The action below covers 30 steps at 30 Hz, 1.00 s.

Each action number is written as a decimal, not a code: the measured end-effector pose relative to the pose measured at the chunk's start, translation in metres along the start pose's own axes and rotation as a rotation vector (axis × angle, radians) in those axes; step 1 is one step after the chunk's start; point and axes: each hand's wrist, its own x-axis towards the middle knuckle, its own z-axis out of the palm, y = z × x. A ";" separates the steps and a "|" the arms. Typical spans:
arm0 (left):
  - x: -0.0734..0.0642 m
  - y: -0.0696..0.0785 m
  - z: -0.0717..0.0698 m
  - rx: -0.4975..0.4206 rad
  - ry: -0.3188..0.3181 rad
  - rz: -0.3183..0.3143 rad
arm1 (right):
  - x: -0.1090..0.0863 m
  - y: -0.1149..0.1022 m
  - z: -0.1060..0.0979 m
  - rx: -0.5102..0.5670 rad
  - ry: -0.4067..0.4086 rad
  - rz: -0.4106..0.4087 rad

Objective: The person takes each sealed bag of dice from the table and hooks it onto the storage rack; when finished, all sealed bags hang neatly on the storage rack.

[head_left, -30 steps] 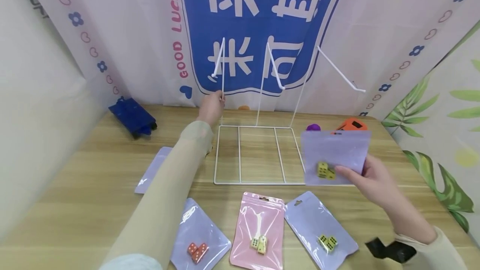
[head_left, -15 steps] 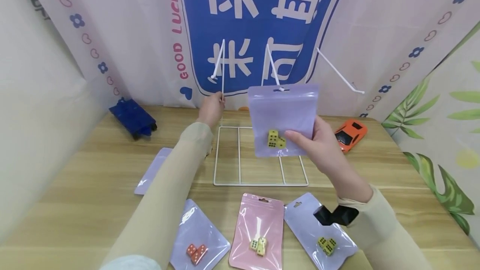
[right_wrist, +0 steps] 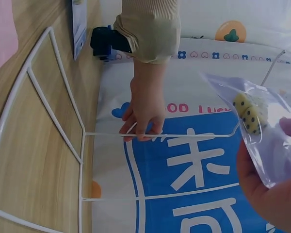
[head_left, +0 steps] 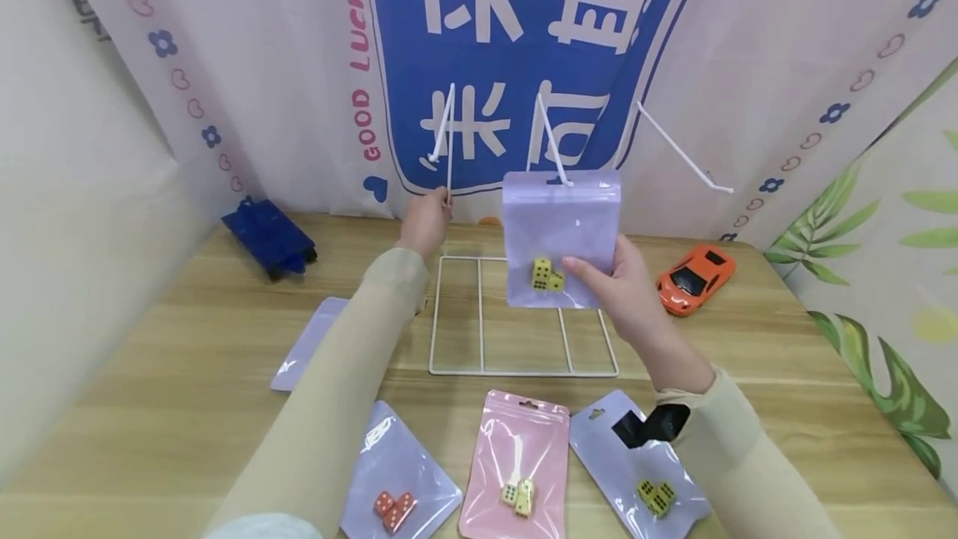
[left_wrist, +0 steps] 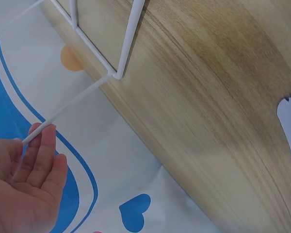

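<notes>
A white wire display rack [head_left: 524, 373] with three prongs stands on the wooden table. My left hand [head_left: 425, 221] pinches its left upright [left_wrist: 70, 103] between thumb and fingers, as the left wrist view shows. In my right hand [head_left: 629, 285] I hold a lilac zip bag [head_left: 561, 223] by its lower right part, thumb in front. Yellow dice [right_wrist: 250, 114] lie inside the bag. At its top edge the hang hole meets the tip of the middle prong [head_left: 552, 140]; I cannot tell whether the prong passes through the hole.
In front lie a lilac bag with red dice [head_left: 394, 511], a pink bag [head_left: 516, 447] and a lilac bag with yellow dice [head_left: 656, 497]. Another lilac bag [head_left: 310, 343] is partly behind my left arm. An orange toy car [head_left: 696, 279] and a dark blue object [head_left: 269, 237] sit farther back.
My right hand has carried the lilac bag leftward and up from the rack's right side to the middle prong's tip. My left hand has stayed on the upright. The orange car has come into full view.
</notes>
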 end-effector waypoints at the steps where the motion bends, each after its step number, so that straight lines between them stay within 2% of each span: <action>1: 0.000 0.000 0.000 0.001 -0.002 0.002 | -0.002 0.000 0.000 -0.008 0.005 0.001; 4: 0.002 0.001 0.001 0.005 0.002 0.010 | -0.009 -0.001 -0.001 -0.022 0.012 -0.025; 9: 0.003 0.003 -0.001 0.012 0.005 0.000 | -0.018 -0.005 0.000 -0.051 -0.013 -0.122; 14: 0.002 0.002 -0.001 0.018 0.001 0.000 | -0.027 -0.011 0.002 -0.032 -0.013 -0.161; 20: 0.001 0.002 -0.002 0.025 0.013 0.008 | -0.026 -0.017 0.003 -0.010 0.038 -0.146; 24: -0.001 0.002 -0.001 0.023 0.003 0.002 | -0.020 -0.016 0.003 0.008 0.041 -0.109; 27: -0.001 0.001 0.000 0.018 -0.002 0.003 | -0.012 -0.011 0.004 0.005 0.042 -0.062; 30: -0.002 0.001 0.001 0.014 -0.007 0.001 | 0.005 -0.003 0.004 -0.011 0.067 0.004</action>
